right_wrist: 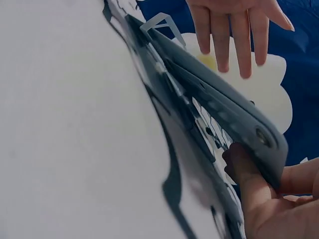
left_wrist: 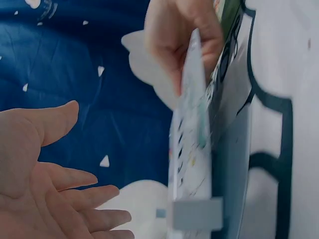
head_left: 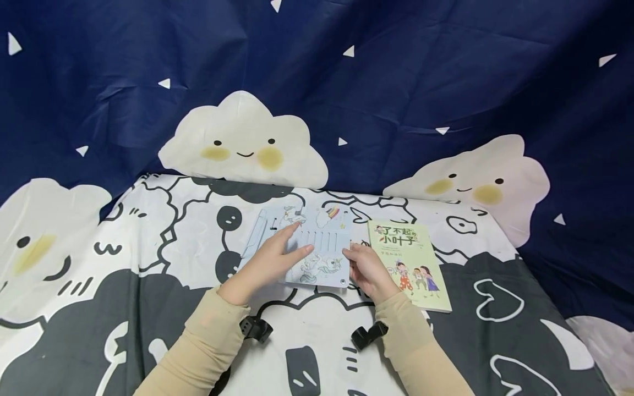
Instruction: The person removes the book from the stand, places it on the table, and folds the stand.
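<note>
A flat light-blue panel (head_left: 324, 242), printed with unicorns and a rainbow, has a row of slits across its middle and a metal stud at its lower right corner. My right hand (head_left: 367, 269) pinches its right edge between thumb and fingers. The right wrist view shows this raised panel (right_wrist: 224, 94) slanting up from a hinged edge, with a flat blue part (left_wrist: 232, 169) beneath it in the left wrist view. Over the panel's left half is my left hand (head_left: 269, 261), fingers extended; in the left wrist view this hand (left_wrist: 55, 184) is apart from the panel.
A light-green book (head_left: 421, 275) with cartoon figures lies right of the panel, close to my right hand. Under both is a black-and-white patterned cloth (head_left: 297, 330). Behind it hangs a dark blue curtain (head_left: 396, 82) with smiling clouds.
</note>
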A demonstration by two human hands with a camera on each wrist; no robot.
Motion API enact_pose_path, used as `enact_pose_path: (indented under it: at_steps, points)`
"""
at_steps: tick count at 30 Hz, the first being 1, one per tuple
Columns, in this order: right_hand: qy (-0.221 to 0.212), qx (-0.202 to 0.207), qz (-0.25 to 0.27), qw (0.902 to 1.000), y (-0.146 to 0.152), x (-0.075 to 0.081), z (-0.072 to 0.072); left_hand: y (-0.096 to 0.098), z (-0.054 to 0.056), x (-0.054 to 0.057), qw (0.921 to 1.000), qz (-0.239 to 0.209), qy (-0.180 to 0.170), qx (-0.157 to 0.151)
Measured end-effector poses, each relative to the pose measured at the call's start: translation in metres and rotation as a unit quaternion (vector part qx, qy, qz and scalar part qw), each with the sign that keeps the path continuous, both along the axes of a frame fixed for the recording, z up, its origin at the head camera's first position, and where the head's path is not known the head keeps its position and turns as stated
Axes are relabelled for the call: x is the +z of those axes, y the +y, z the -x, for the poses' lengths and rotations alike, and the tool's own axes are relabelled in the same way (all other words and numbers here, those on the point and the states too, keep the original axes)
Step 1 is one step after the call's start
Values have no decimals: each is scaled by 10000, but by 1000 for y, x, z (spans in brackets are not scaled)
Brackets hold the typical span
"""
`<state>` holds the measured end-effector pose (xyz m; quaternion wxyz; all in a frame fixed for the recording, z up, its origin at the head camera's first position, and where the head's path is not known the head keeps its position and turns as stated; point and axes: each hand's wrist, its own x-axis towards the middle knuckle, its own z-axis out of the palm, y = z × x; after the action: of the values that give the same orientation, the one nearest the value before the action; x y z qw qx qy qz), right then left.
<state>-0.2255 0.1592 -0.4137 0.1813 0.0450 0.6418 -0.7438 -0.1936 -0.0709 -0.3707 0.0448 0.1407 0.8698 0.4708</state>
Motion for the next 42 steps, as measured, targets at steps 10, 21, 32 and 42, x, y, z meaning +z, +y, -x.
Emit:
enact_pose_path:
  at_steps: [10, 21, 32, 42]
  points:
    - [-122, -95, -548, 9984, 2, -8, 1, -22, 13, -3, 9980, 93, 53, 623]
    - [-69, -275, -1234, 9920, 5, -7, 1, -43, 24, -16, 9922, 75, -131, 1235]
    - [74, -558, -1477, 9874, 8, -3, 1, -51, 32, -30, 9909, 224, -376, 1276]
    - [357, -746, -1061, 9909, 7, 2, 3, -47, 31, -38, 9914, 548, -586, 1035]
